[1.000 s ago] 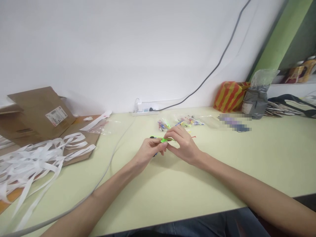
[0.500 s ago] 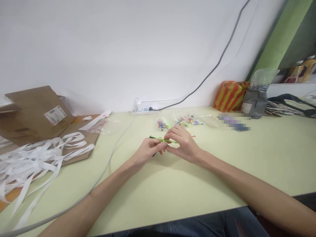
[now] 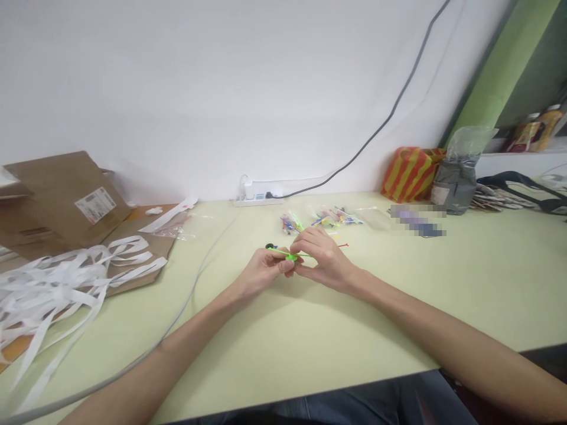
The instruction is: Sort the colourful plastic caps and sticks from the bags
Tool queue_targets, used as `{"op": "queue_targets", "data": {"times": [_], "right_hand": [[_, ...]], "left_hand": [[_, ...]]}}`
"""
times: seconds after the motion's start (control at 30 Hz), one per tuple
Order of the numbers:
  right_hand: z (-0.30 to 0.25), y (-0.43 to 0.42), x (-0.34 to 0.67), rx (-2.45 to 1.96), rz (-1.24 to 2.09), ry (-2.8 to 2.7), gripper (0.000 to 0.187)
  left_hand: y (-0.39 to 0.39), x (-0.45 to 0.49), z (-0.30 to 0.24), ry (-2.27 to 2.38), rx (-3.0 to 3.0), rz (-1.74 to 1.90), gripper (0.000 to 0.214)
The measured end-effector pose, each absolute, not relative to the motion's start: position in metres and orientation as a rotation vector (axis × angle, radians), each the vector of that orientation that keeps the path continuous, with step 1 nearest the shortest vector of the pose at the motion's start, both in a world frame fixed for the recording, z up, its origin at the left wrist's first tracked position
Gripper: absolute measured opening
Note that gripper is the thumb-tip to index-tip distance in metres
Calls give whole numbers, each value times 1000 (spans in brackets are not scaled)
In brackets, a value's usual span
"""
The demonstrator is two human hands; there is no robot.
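Observation:
My left hand (image 3: 264,271) and my right hand (image 3: 323,262) meet over the pale green table top (image 3: 292,342). Between their fingertips is a thin bright green plastic rod (image 3: 283,252) with a round green piece (image 3: 291,257) on it. Its far end carries a small dark tip (image 3: 269,246). The left fingers pinch the rod, and the right thumb and forefinger close on it near the round piece. A thin red stick (image 3: 342,245) lies just beyond my right hand, partly hidden by it. Small clear bags of colourful parts (image 3: 291,224) lie farther back.
A white power strip (image 3: 259,201) sits at the wall with a dark cable rising from it. To the left are flattened cardboard (image 3: 57,206) and a heap of white paper strips (image 3: 57,283). A grey cable (image 3: 195,295) crosses the table. A striped bag (image 3: 411,175) and grey bag (image 3: 456,183) stand back right.
The green rod has turned in my fingers, and the round green piece now shows below them. Both hands sit slightly farther left, and the view has shifted a little.

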State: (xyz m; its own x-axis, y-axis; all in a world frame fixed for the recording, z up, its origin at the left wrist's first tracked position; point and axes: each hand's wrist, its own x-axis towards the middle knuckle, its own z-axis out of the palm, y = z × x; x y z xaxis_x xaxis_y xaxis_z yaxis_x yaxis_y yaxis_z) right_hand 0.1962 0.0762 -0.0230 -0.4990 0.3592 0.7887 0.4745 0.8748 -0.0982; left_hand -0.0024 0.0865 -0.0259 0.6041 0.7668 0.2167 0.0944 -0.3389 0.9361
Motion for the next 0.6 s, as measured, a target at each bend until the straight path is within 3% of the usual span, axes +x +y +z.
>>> {"op": "queue_targets", "data": {"times": [0.2, 0.37, 0.6], "right_hand": [[-17, 76, 198, -641, -171, -2179, 7], [2, 70, 214, -712, 198, -2372, 41], [7, 66, 205, -893, 356, -2254, 4]], "left_hand": [[84, -1, -20, 750, 1870, 880, 34], [82, -1, -22, 947, 2216, 957, 29], [86, -3, -26, 885, 2494, 969, 27]]}}
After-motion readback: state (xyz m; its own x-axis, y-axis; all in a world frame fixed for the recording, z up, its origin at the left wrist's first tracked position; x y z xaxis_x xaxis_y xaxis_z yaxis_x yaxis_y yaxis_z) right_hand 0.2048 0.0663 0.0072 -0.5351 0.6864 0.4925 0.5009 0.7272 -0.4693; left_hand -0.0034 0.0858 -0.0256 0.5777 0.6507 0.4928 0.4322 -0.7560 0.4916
